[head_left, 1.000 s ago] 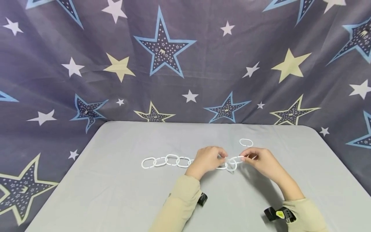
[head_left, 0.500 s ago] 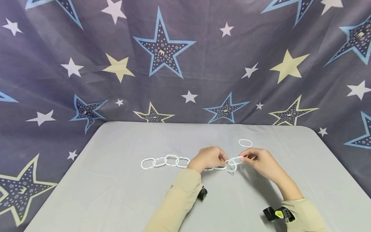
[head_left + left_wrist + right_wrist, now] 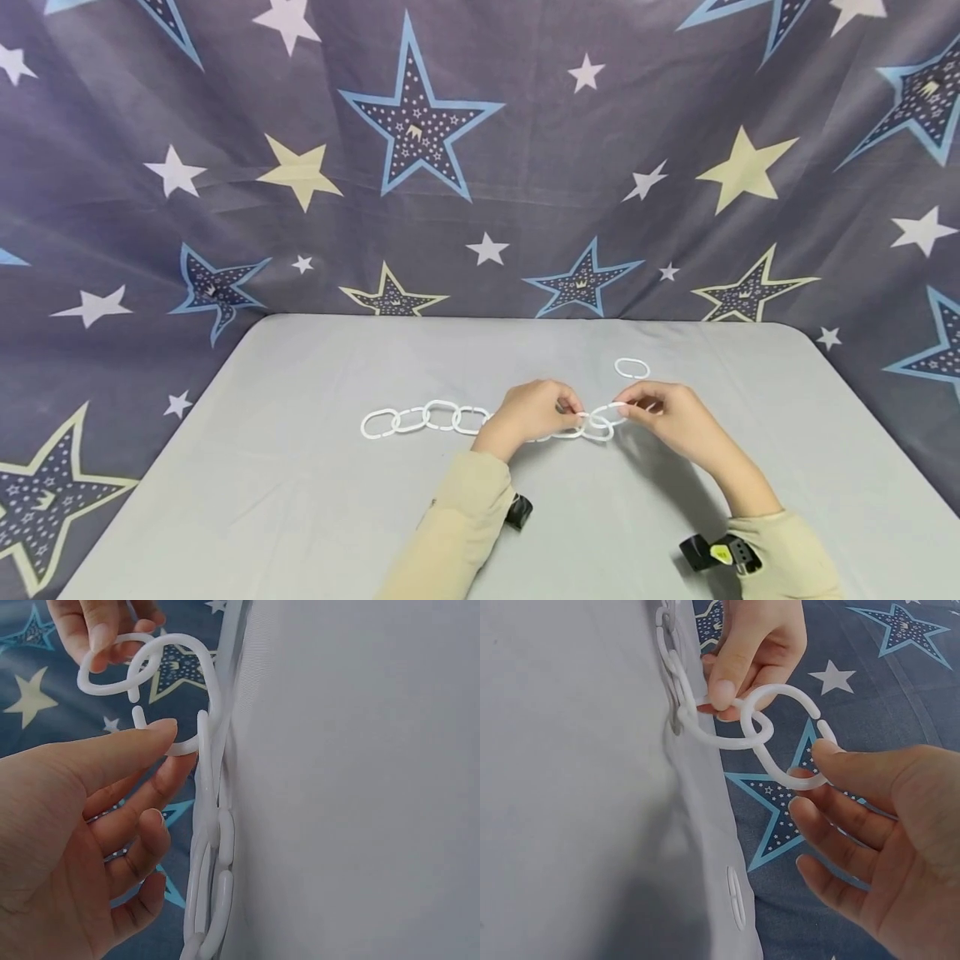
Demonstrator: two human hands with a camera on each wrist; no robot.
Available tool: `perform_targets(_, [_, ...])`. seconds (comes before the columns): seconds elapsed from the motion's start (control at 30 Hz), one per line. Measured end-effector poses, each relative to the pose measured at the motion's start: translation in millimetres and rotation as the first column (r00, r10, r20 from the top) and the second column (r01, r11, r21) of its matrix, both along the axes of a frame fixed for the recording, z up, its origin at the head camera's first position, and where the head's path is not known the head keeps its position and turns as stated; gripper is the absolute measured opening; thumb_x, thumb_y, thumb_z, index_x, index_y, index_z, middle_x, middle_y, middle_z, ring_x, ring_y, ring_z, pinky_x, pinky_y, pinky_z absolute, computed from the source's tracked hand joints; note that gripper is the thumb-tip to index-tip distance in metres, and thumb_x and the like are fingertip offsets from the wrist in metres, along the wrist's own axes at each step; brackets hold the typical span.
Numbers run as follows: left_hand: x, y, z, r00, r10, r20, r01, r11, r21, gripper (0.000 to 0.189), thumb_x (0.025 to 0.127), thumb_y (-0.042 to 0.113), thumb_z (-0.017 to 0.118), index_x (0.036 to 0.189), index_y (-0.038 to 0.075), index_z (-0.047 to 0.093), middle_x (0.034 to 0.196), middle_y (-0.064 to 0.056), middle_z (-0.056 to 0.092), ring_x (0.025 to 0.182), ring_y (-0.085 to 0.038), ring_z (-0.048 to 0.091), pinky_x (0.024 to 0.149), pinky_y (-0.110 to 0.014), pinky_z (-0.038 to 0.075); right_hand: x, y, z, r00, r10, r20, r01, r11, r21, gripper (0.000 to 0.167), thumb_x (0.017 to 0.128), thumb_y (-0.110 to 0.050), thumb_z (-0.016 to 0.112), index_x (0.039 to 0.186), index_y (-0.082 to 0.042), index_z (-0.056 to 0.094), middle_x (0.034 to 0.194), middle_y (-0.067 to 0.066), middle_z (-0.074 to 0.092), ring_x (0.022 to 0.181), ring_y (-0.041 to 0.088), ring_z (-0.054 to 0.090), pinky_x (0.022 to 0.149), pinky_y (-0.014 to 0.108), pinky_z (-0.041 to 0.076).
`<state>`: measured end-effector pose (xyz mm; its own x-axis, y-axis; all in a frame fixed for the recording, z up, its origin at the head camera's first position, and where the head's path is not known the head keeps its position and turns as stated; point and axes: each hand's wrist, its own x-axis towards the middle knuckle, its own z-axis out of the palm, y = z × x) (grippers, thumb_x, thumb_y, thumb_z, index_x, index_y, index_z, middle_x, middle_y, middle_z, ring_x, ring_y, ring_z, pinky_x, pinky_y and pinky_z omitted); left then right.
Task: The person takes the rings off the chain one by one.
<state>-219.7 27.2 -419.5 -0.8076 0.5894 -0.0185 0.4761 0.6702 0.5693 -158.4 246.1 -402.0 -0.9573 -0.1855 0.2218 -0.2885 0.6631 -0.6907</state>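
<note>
A chain of white plastic links lies across the table, running under my left hand. Thumb and finger of that hand pinch the C-shaped link at the chain's right end, raised a little. Through it passes another white link, which my right hand pinches between thumb and finger. Both links have a small gap in their loop; in the right wrist view the right one's gap sits near the thumb. Part of the chain is hidden behind the left hand and wrist in the head view.
A single loose white link lies farther back on the grey-covered table, beyond my right hand. Behind the table hangs a dark curtain printed with stars. Each wrist carries a small black camera.
A second ago the left fingertips were spread near the end link; they then closed and now pinch it. The right hand keeps its pinch and has barely moved. The head view shifted slightly.
</note>
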Motion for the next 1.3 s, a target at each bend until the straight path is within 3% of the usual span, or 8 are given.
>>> perform_targets(0.17, [2.1, -2.2, -2.0, 0.999, 0.003, -0.041, -0.002, 1.0, 0.007, 0.004, 0.088, 0.031, 0.075, 0.09, 0.027, 0.075, 0.082, 0.02, 0.065, 0.075, 0.002, 0.055, 0.07, -0.024, 0.043, -2.6, 0, -1.8, 0.999, 0.021, -0.027, -0.02, 0.999, 0.04, 0.005, 0.087, -0.007, 0.075, 0.092, -0.009, 0.075, 0.084, -0.003, 0.071, 0.074, 0.013, 0.061, 0.07, 0.029, 0.05])
perform_targets(0.47, [4.6, -2.6, 2.7, 0.995, 0.018, -0.1, -0.016, 1.0, 0.019, 0.005, 0.09, 0.031, 0.073, 0.094, 0.03, 0.076, 0.082, 0.022, 0.064, 0.076, 0.002, 0.055, 0.071, -0.025, 0.043, -14.9, -1, 8.9, 0.98, 0.148, -0.135, -0.122, 0.976, 0.18, 0.015, 0.083, -0.002, 0.077, 0.088, -0.015, 0.075, 0.081, -0.011, 0.066, 0.075, 0.007, 0.059, 0.074, 0.043, 0.051])
perform_targets(0.7, [4.2, -3.4, 2.9, 0.994, 0.025, -0.108, -0.02, 0.999, 0.047, 0.006, 0.091, 0.031, 0.073, 0.095, 0.03, 0.077, 0.081, 0.022, 0.065, 0.077, 0.002, 0.056, 0.072, -0.026, 0.044, -22.7, -4, 16.5, 0.961, 0.21, -0.18, -0.15, 0.942, 0.301, 0.019, 0.08, -0.002, 0.079, 0.087, -0.018, 0.074, 0.083, -0.012, 0.063, 0.075, 0.007, 0.059, 0.07, 0.039, 0.052])
perform_targets(1.0, [2.4, -5.5, 1.8, 0.994, 0.024, -0.108, -0.018, 0.998, 0.057, 0.011, 0.092, 0.034, 0.071, 0.1, 0.03, 0.077, 0.081, 0.022, 0.067, 0.079, 0.001, 0.058, 0.071, -0.026, 0.044, -36.2, -6, 18.4, 0.939, 0.3, -0.167, -0.228, 0.907, 0.353, 0.018, 0.081, -0.003, 0.08, 0.088, -0.019, 0.076, 0.086, -0.013, 0.066, 0.078, 0.011, 0.062, 0.071, 0.037, 0.052])
perform_targets(1.3, [1.5, -6.9, -1.7, 0.995, 0.02, -0.098, -0.013, 0.997, 0.075, 0.012, 0.092, 0.033, 0.071, 0.101, 0.031, 0.078, 0.082, 0.023, 0.068, 0.079, 0.002, 0.058, 0.075, -0.027, 0.045, -40.8, -12, 18.7, 0.914, 0.344, -0.216, -0.233, 0.88, 0.415, 0.023, 0.076, 0.0, 0.082, 0.084, -0.02, 0.076, 0.085, -0.014, 0.066, 0.076, 0.006, 0.062, 0.067, 0.031, 0.052])
